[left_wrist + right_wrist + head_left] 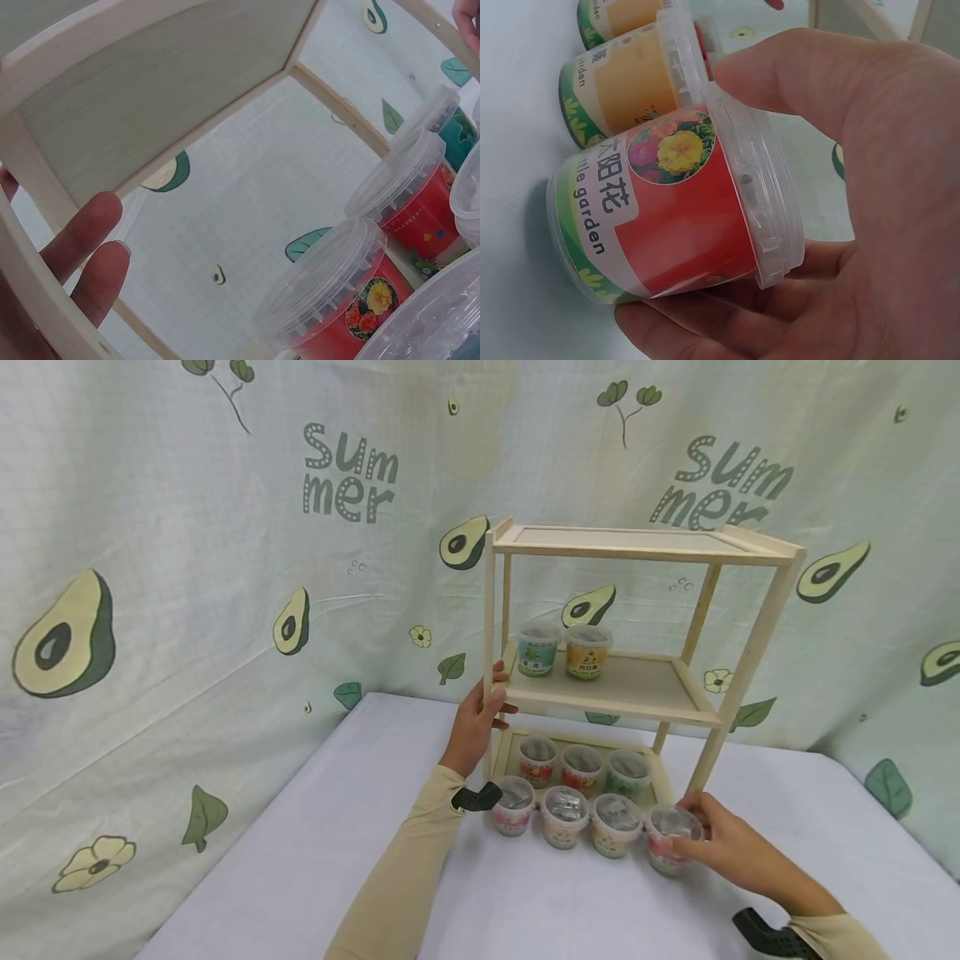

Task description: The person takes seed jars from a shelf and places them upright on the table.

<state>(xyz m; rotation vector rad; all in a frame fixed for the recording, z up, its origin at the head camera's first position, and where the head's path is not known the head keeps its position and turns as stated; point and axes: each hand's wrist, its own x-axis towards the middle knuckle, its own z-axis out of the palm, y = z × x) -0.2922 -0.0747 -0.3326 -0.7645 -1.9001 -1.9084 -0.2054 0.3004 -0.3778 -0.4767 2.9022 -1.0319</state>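
White tabletop [307, 860] fills the foreground. The right hand [738, 853] clasps the front row's rightmost tub [686, 217], labelled "garden" and 太阳花; three neighbouring tubs [564, 818] stand before three more [582, 768] on the bottom shelf [663, 783]. The left hand [474, 727] grips the wooden rack [750, 668] by its left post. Two tubs [587, 656] occupy the middle shelf [648, 687]. Behind, the curtain [195, 527] reads "summer".

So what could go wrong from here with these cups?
The red-labelled cup in the right hand is close beside a yellow-labelled cup, which it might knock. The left hand grips a rack post, so a tug could shake the green-labelled cup on the middle shelf.
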